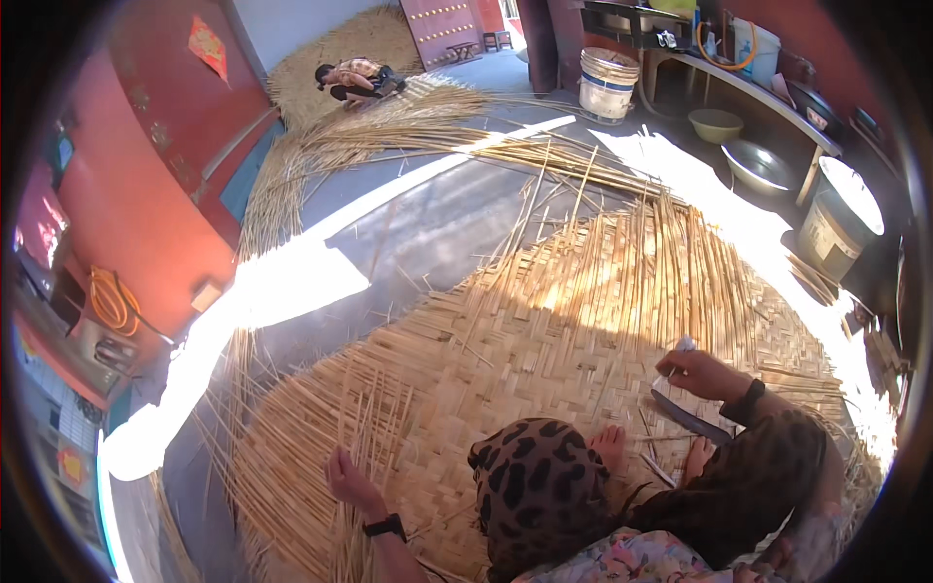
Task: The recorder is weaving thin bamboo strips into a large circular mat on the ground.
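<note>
My left hand (348,478), at lower left, has its fingers closed among thin straw strips (374,408); I cannot make out which it holds. My right hand (692,374) is closed on a small white object (685,345), too small to name. Just below it lies a dark curved blade (688,413). I squat on a herringbone woven straw mat (525,360), with long loose strips along its edges and over its far part. My bare feet (607,449) rest on it, beside my leopard-print knee (525,476).
Another person (355,78) squats on a second mat (301,73) at the back. Buckets (607,87), basins (753,165) and a counter (709,68) line the right side. A red wall (97,204) with a coiled orange hose (112,301) is at left.
</note>
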The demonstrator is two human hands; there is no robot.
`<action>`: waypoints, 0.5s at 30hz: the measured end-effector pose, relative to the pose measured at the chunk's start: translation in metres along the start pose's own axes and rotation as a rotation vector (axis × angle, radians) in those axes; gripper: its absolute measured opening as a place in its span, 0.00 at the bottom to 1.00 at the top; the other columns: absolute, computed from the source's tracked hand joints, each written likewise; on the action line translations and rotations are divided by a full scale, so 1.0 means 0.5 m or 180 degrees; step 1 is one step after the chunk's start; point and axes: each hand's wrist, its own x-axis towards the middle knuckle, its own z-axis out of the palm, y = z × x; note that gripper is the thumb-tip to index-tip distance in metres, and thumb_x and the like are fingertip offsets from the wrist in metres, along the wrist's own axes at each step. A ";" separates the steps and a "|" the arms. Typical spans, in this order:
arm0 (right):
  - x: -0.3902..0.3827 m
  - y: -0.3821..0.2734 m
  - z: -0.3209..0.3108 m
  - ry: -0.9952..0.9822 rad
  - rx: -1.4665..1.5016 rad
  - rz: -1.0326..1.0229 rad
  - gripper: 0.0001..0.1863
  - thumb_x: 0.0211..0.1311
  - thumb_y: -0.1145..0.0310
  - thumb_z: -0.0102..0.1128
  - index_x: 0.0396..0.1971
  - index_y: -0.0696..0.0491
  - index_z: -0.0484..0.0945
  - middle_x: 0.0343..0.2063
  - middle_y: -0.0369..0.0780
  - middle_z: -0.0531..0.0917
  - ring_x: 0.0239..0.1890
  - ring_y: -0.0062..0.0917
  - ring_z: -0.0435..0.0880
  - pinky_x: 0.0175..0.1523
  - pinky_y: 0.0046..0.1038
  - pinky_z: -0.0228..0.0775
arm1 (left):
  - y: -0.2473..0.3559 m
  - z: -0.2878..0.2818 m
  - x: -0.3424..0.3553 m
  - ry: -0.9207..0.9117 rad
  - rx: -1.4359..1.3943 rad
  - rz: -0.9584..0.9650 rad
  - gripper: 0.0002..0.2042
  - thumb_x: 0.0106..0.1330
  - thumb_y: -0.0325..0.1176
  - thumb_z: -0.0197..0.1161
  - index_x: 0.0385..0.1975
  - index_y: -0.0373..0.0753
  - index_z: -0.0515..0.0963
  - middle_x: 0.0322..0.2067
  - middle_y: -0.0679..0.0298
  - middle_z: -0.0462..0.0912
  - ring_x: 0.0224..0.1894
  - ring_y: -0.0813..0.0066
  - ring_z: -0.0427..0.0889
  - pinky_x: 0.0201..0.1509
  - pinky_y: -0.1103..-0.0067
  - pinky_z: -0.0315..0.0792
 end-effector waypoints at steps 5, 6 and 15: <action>0.003 -0.173 -0.228 0.2046 -0.1692 -0.1511 0.20 0.57 0.85 0.56 0.48 0.52 0.77 0.50 0.45 0.80 0.54 0.45 0.78 0.61 0.43 0.71 | 0.395 0.060 0.146 0.0057 -0.0295 0.3293 0.10 0.58 0.25 0.69 0.39 0.43 0.87 0.28 0.68 0.84 0.26 0.71 0.77 0.31 0.75 0.70; -0.011 -0.210 -0.262 0.2432 -0.2110 -0.2010 0.24 0.52 0.84 0.63 0.50 0.49 0.78 0.52 0.42 0.80 0.56 0.43 0.78 0.60 0.44 0.71 | 0.489 0.084 0.143 -0.0183 -0.0803 0.3849 0.12 0.54 0.26 0.69 0.40 0.45 0.87 0.28 0.72 0.82 0.24 0.73 0.74 0.29 0.75 0.67; -0.113 -0.115 -0.273 0.1852 -0.1155 -0.0262 0.13 0.73 0.69 0.54 0.54 0.54 0.74 0.23 0.40 0.83 0.25 0.23 0.85 0.30 0.27 0.78 | 0.943 0.210 -0.147 -0.0637 -0.2400 0.6830 0.25 0.61 0.42 0.66 0.61 0.50 0.77 0.59 0.66 0.77 0.63 0.66 0.71 0.64 0.68 0.67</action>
